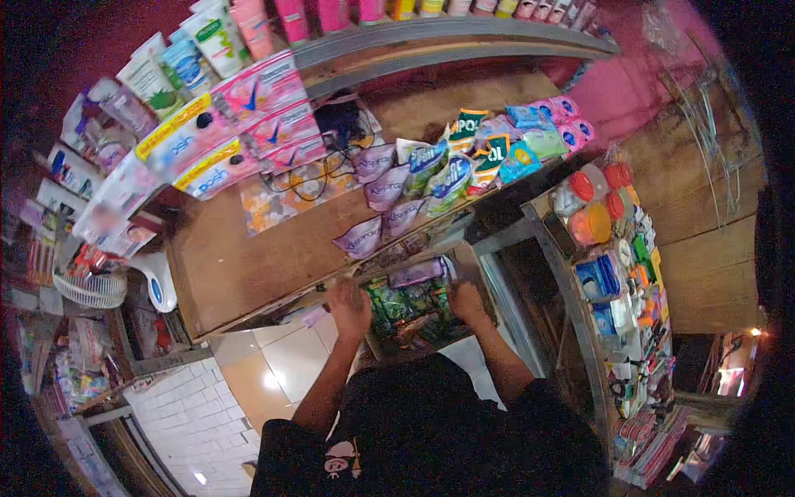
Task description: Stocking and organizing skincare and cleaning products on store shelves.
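Observation:
Below the counter's front edge, a drawer [407,329] holds dark green packets [407,298] and a purple packet [417,273]. My left hand [349,305] rests at the drawer's left side, its fingers near the rim. Over the right side is my right hand [466,303], beside the packets; its fingertips are blurred, so its grip cannot be told. Above, on the wooden counter [248,267], stand purple packets [376,186], green and blue pouches [450,180] and other small pouches in rows.
Stacked pink boxes [276,112] and upright tubes [217,37] line the counter's back left. A white fan [90,289] stands at far left. To the right, a shelf carries red-lidded jars [581,186] and many small goods. Cables lie on a floral sheet [279,202].

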